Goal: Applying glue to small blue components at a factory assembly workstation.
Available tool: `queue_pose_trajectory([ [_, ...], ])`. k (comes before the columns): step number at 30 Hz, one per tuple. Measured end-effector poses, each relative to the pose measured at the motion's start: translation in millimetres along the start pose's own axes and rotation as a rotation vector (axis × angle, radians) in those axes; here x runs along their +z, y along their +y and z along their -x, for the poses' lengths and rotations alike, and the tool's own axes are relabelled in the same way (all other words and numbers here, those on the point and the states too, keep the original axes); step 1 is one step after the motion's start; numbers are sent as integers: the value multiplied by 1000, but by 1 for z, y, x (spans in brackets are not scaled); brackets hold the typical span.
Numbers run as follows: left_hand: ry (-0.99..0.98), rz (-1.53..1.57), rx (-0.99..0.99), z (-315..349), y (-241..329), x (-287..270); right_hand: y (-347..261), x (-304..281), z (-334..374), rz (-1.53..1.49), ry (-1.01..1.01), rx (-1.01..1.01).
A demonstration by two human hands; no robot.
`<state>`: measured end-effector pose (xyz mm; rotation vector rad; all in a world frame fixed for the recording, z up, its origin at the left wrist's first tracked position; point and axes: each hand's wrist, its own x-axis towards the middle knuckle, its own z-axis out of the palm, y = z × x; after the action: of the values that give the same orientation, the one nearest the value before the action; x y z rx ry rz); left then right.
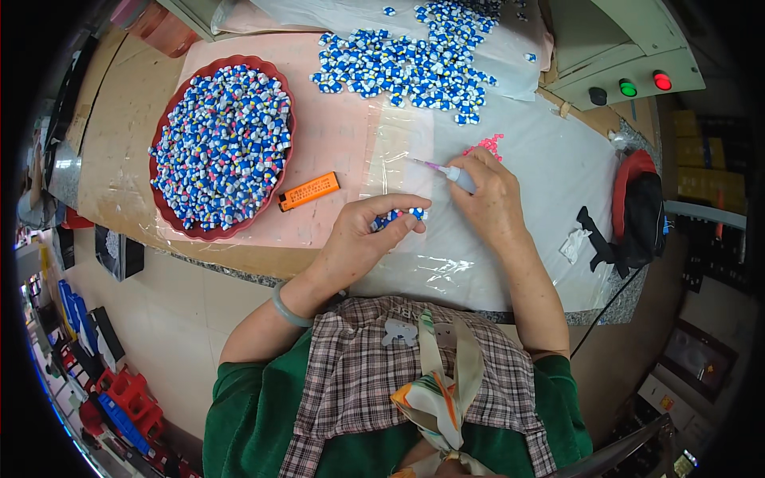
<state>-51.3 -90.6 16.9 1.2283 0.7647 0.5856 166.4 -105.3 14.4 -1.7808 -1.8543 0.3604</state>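
Several small blue-and-white pieces (388,219) are held between the thumb and fingers of my left hand (370,227), just above the table's near part. My right hand (488,187) grips a small pale glue bottle (462,179) with a thin purple-tinted nozzle pointing left. The nozzle tip is apart from the pieces in my left hand. Beyond my right hand lies a little pile of pink bits (492,146), partly hidden by the fingers. An orange lighter-shaped block (309,191) with dark print rests left of my left hand.
At the left stands a red scalloped tray (292,119) heaped with blue-and-white pieces. More such pieces (406,68) lie loose at the back. A grey machine box (617,72) with lit buttons is at the back right. A black-and-red bag-like item (640,211) sits at the right edge.
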Motion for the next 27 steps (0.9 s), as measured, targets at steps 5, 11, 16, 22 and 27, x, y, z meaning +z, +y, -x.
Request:
queue_pose_trajectory([
  [5,-3,-28,-75,-1,6,-2,0,-11,2,-367,-49,107],
  [11,49,-83,124,-6,1,6,-13,-21,16,-1112,-282,430],
  [16,49,-194,174,-8,1,10,-16,-11,24,-1211,-247,458],
  [22,59,-301,230,-9,1,10,-21,-2,32,-1235,-221,562],
  [27,85,-267,193,-11,0,13,-20,0,32,-1229,-187,564],
])
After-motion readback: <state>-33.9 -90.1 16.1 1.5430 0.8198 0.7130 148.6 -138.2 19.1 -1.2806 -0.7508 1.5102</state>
